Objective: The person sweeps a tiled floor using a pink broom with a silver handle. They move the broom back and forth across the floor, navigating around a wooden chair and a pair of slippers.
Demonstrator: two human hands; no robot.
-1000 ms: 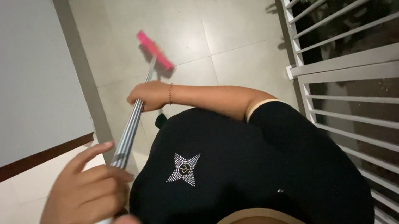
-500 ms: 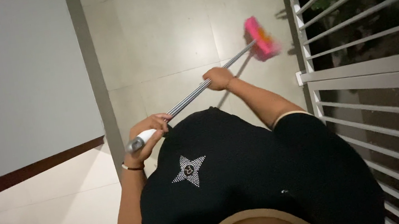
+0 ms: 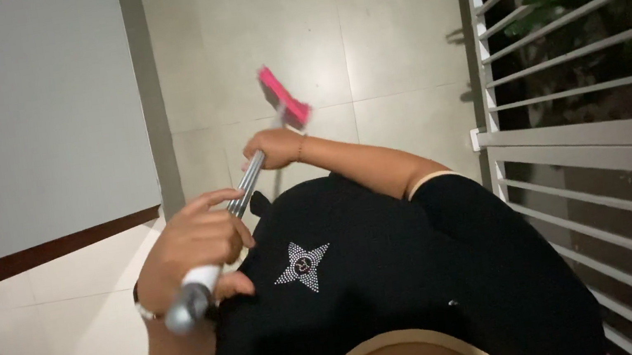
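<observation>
Your left hand (image 3: 192,250) is covering the middle of the mop handle (image 3: 246,186) | motion blur is smearing the pink mop head (image 3: 284,97), its shape unclear | your right hand (image 3: 275,148) is hiding the handle's lower stretch | the frame's bottom edge is cutting off your black shirt (image 3: 383,293).

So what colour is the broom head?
Bright pink broom head, clearest in the head view, over the pale tiled floor.

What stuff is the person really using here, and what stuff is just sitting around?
In use: the broom with its pink head and metal pole, gripped by the left hand near the top end and the right hand lower down.

Just around: white railing, grey wall, tiled floor.
</observation>
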